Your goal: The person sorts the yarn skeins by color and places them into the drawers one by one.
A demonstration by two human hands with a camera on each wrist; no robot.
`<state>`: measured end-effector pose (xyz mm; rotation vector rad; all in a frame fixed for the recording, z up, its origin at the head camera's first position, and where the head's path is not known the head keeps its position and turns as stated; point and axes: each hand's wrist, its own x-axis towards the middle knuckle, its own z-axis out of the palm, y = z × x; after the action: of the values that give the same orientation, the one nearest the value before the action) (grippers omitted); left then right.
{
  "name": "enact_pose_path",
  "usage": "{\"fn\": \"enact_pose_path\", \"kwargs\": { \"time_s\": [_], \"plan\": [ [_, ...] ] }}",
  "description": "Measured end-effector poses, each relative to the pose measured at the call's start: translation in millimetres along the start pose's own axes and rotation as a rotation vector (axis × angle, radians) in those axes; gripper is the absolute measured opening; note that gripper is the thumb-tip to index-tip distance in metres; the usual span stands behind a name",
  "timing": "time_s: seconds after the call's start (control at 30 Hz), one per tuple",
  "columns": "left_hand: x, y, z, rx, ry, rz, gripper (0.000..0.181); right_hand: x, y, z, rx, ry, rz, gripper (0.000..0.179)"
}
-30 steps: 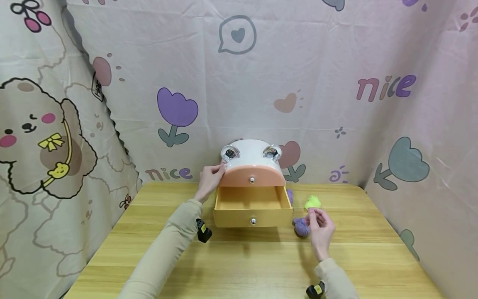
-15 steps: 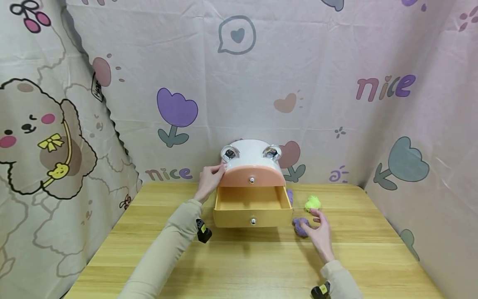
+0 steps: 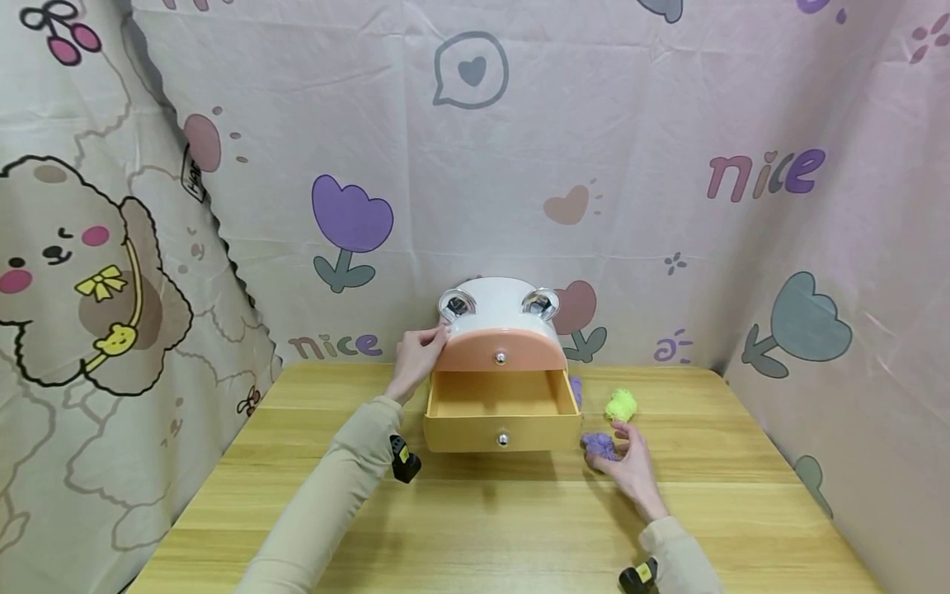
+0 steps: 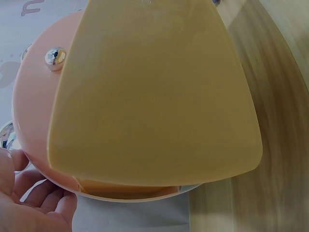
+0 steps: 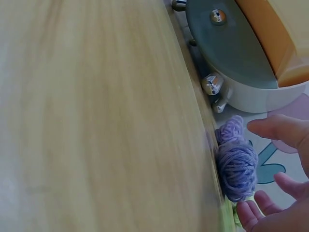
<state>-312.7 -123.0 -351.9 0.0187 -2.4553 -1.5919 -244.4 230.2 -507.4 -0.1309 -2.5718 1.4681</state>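
Note:
A small frog-shaped drawer cabinet (image 3: 497, 304) has a white top, silver-ringed eyes and a salmon upper drawer front. Its yellow lower drawer (image 3: 463, 433) is pulled out, and its inside looks bare. My left hand (image 3: 418, 360) grips the cabinet's left side, fingers curled by its edge in the left wrist view. To the right of the drawer lies a purple yarn ball (image 3: 599, 445). My right hand (image 3: 631, 466) is at that ball, thumb and fingers spread around it; firm contact cannot be made out. A bright green yarn ball (image 3: 621, 404) lies just behind.
Another purple yarn piece (image 3: 576, 389) sits beside the cabinet, partly hidden by the drawer. All stand on a wooden table (image 3: 475, 528), with a printed cloth (image 3: 475, 165) hanging behind. Black wrist cameras (image 3: 406, 459) are on both arms.
My right hand's fingers have parted from a pinched pose, and the hand has come down beside the purple yarn ball. The left hand and cabinet have stayed put.

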Motion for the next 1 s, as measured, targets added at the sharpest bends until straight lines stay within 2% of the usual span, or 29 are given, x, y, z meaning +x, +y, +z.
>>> {"fn": "enact_pose_path", "kwargs": {
  "time_s": [0.23, 0.6, 1.0],
  "plan": [
    [-0.6, -0.2, -0.3, -0.002, 0.002, -0.001, 0.041, -2.6, 0.2, 0.5, -0.036, -0.019, -0.029, 0.080],
    [-0.1, -0.7, -0.2, 0.000, 0.008, 0.005, 0.041, -1.9, 3.1, 2.5, -0.037, 0.010, -0.046, 0.071],
    [1.3, -2.0, 0.3, -0.002, 0.007, -0.002, 0.041, 1.7, 7.4, 3.7, -0.068, 0.004, -0.071, 0.066]
  ]
}}
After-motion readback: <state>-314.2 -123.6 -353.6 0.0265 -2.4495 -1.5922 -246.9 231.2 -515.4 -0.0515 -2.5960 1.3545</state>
